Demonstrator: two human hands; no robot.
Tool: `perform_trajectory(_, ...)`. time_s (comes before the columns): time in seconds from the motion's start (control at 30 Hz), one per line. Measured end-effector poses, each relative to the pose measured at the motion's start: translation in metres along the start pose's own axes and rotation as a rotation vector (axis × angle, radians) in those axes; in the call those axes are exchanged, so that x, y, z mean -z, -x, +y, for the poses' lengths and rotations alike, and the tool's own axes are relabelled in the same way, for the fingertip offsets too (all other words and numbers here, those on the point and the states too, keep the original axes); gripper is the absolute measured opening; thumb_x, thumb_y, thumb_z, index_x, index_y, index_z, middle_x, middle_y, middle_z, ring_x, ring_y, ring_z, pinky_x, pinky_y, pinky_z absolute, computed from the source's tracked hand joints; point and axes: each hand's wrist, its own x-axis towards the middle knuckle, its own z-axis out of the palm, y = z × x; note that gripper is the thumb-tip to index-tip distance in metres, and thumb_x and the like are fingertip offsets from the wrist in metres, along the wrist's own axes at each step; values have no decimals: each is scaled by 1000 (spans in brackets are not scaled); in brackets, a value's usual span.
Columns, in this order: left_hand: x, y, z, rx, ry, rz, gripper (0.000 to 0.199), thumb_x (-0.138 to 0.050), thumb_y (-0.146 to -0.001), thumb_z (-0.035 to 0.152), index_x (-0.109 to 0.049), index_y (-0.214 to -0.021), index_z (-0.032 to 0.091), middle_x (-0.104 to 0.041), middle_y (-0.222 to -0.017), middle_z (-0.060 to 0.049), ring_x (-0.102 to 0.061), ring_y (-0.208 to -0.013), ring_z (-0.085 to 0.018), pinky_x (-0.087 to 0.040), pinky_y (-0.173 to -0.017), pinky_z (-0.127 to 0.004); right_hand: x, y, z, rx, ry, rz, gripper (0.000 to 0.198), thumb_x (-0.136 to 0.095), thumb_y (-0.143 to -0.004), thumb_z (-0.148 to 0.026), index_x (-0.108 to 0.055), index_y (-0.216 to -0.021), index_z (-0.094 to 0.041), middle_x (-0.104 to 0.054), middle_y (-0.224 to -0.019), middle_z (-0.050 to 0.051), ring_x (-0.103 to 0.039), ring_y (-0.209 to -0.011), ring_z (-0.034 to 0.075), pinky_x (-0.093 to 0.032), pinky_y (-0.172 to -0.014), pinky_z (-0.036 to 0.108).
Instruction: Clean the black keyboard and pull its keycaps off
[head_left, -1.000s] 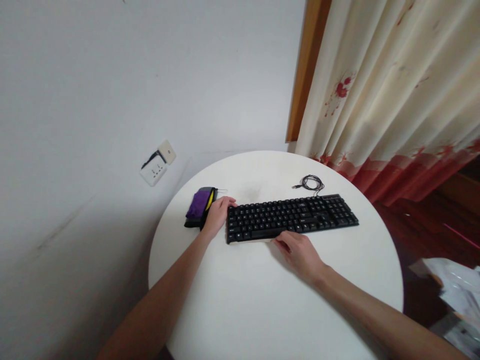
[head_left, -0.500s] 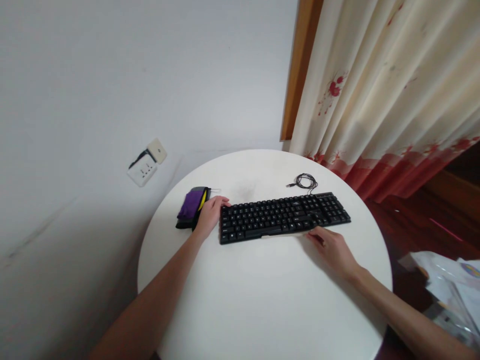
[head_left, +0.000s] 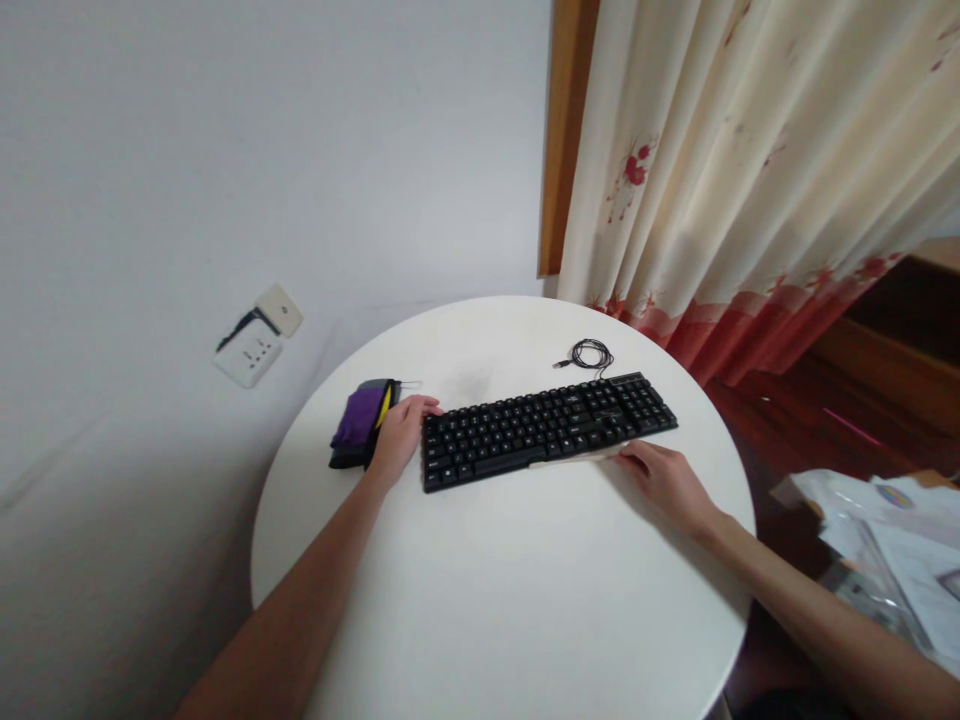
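Note:
A black keyboard [head_left: 525, 428] lies slightly askew on a round white table [head_left: 510, 580]. My left hand [head_left: 402, 436] rests at its left end, fingers stretched toward the upper left corner. Along the keyboard's front edge runs a thin pale strip [head_left: 577, 458], whose kind I cannot make out. The fingers of my right hand [head_left: 664, 483] are pinched on the strip's right end. Just left of my left hand sits a folded purple, black and yellow cloth item [head_left: 361, 418], partly covered by that hand.
Behind the keyboard lies its coiled USB cable [head_left: 591, 354]. A wall with a socket [head_left: 249, 352] stands at the left. A patterned curtain [head_left: 720, 200] hangs at the back right. White plastic packaging [head_left: 885, 540] is beside the table's right edge.
The view has shifted, so the table and its things appear further left. Both hands keep nearly the same places at the keyboard, the right one still pinching the strip.

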Motion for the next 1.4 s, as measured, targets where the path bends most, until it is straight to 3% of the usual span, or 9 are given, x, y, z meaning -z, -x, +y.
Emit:
perform_trajectory(0.13,0,0,-1,-7,-10,0,41,-44,-90,49,-67,-90,15,-73,-83,-9,-67,-85,-24,-49,-83,-36,5,4,3,-3,16,-4,20,-48,-97,-27,-65,-86,-21,-72,-80,5,-67,-70,20,-48,-66,28)
perform_trajectory(0.43,0,2,4,13,4,13,42,-45,-88,50,-67,-89,15,-73,-82,-9,-67,-83,-24,-50,-81,-36,-14,-13,-26,85,31,-30,25,-46,-99,-26,-65,-84,-20,-70,-80,6,-64,-68,18,-44,-64,26)
perform_trajectory(0.8,2,-3,-1,4,-19,14,43,-46,-87,51,-68,-89,15,-73,-83,-10,-68,-84,-25,-51,-84,-39,38,12,40,-75,91,22,23,-48,-96,-30,-62,-81,-21,-68,-78,5,-62,-67,19,-43,-65,28)
perform_trajectory(0.9,2,-2,2,23,-34,14,42,-45,-85,51,-68,-89,15,-73,-83,-9,-68,-84,-25,-52,-84,-39,38,16,42,-99,83,18,22,-46,-96,-29,-61,-82,-20,-68,-77,4,-62,-66,19,-44,-65,28)
perform_trajectory(1.13,2,-1,7,46,-54,17,40,-45,-83,49,-67,-88,16,-73,-84,-9,-68,-85,-25,-53,-85,-39,20,3,16,-42,60,-18,22,-45,-95,-23,-62,-81,-20,-69,-80,5,-63,-69,18,-43,-66,27)
perform_trajectory(1.4,4,-5,1,40,-74,-1,39,-46,-84,49,-67,-90,18,-73,-86,-8,-68,-88,-25,-53,-88,-40,54,5,41,-94,110,54,19,-50,-94,-27,-62,-80,-21,-69,-79,5,-62,-68,19,-42,-64,28)
